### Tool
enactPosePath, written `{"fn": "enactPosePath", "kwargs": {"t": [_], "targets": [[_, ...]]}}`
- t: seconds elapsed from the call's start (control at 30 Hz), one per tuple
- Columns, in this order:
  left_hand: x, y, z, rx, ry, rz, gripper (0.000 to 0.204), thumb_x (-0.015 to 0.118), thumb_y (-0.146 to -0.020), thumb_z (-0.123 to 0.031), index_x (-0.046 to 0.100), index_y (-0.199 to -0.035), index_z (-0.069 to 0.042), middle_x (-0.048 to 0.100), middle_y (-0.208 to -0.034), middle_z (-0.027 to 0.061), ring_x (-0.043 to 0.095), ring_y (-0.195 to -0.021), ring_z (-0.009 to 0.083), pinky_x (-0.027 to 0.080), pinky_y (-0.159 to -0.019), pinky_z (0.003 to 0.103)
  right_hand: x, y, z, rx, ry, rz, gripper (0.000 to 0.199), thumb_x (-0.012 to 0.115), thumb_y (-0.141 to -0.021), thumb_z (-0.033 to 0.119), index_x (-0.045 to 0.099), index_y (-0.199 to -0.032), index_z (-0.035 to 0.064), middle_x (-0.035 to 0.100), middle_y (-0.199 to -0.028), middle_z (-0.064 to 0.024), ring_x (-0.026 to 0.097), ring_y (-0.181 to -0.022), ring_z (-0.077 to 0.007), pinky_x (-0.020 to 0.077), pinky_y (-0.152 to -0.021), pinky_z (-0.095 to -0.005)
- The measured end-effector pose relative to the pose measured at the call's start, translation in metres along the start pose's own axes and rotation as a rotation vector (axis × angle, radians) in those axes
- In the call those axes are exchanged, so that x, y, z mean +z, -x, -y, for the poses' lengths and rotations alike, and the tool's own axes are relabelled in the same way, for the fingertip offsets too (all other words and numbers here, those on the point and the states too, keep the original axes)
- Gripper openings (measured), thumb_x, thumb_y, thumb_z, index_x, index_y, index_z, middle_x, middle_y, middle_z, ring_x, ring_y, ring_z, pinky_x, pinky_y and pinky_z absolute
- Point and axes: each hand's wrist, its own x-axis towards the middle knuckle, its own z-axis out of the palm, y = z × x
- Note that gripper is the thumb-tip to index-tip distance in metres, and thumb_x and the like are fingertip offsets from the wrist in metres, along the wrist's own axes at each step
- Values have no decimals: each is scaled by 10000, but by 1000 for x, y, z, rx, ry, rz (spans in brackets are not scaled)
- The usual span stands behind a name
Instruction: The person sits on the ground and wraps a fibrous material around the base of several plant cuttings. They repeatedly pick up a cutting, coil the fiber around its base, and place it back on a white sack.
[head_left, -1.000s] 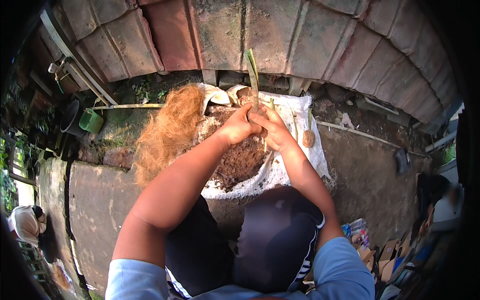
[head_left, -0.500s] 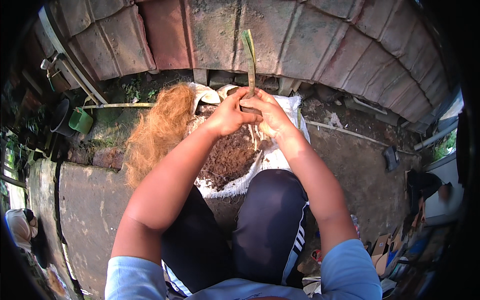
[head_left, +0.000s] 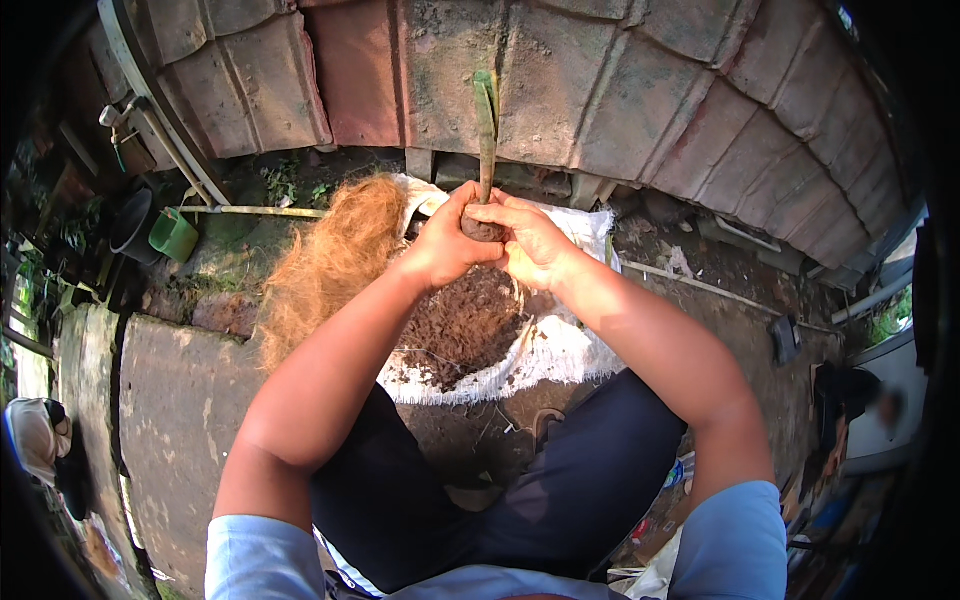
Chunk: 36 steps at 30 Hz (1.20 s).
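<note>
Both my hands are closed around a dark ball of soil (head_left: 482, 230) at the foot of a green plant cutting (head_left: 487, 140). The cutting stands upright above my fingers, its thick stem topped by short, cut-looking leaves. My left hand (head_left: 443, 246) presses the ball from the left, thumb in front. From the other side, my right hand (head_left: 538, 246) cups it, thumb near the stem. Beneath them a heap of brown, crumbly soil (head_left: 463, 330) lies on a white woven sack (head_left: 570, 350). The ball's underside is partly hidden by my fingers.
A bundle of orange-brown fibre (head_left: 335, 255) lies left of the soil. Low roof tiles (head_left: 450, 80) run across the far side. Far left are a green container (head_left: 174, 236), a dark bucket (head_left: 134, 228) and a tap (head_left: 112, 116). A person (head_left: 850, 400) is at the far right.
My right knee has swung outward to the right, uncovering ground and the sack's near edge. My hands have shifted on the soil ball, which shows more now between them.
</note>
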Motion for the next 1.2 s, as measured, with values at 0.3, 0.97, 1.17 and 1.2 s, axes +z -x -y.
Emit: {"fn": "enactPosePath", "kwargs": {"t": [0.3,0.97,1.17,1.2], "targets": [[-5,12,-6,-84,155,-142,679,819,-733,-28,547,-1355,-7,675,-1146,79,648,-1017,159,552,-913,321,27,2,-6,-131,196,-40,327,696,-974,166,566,-1270,114,623,-1148,-5,660,-996,-134,595,-729,-320],[-5,17,-26,-35,104,18,396,759,-773,55,594,-1123,-30,687,-1043,48,671,-955,141,574,-870,317,22,18,2,78,-30,125,318,705,-921,76,617,-1225,109,645,-1163,-76,676,-1056,-238,598,-905,-486],[-5,16,-22,-47,186,82,438,771,-784,43,590,-1178,-21,678,-1101,61,677,-987,154,583,-883,317,1,11,0,74,15,140,380,715,-944,127,567,-1292,89,641,-1164,-81,682,-1042,-224,607,-904,-451],[-5,16,-25,-87,220,94,448,770,-798,47,581,-1198,-19,678,-1125,69,683,-1014,170,587,-909,336,3,15,0,62,12,141,407,717,-954,180,550,-1313,85,640,-1167,-84,683,-1041,-227,603,-915,-469]]}}
